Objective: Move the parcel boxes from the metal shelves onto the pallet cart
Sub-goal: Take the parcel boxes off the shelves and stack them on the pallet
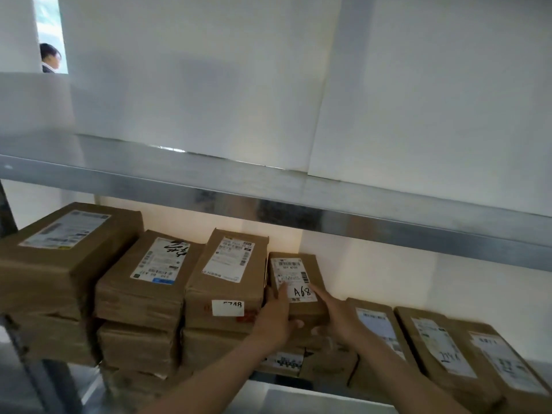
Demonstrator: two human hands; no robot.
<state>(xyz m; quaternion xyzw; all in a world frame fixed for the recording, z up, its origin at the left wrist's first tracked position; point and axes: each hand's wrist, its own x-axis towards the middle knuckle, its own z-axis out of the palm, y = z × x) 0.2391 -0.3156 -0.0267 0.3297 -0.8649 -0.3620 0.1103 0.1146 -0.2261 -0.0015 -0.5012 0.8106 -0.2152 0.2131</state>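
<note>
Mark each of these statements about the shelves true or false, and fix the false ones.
1. The left hand and right hand hold the A68 box from either side. True.
2. The upper shelf is packed with boxes. False: no boxes show on it, only white panels behind.
3. The 5748 box lies right of the A68 box. False: it lies beside it on the left.
4. The left boxes are stacked in layers. True.
</note>
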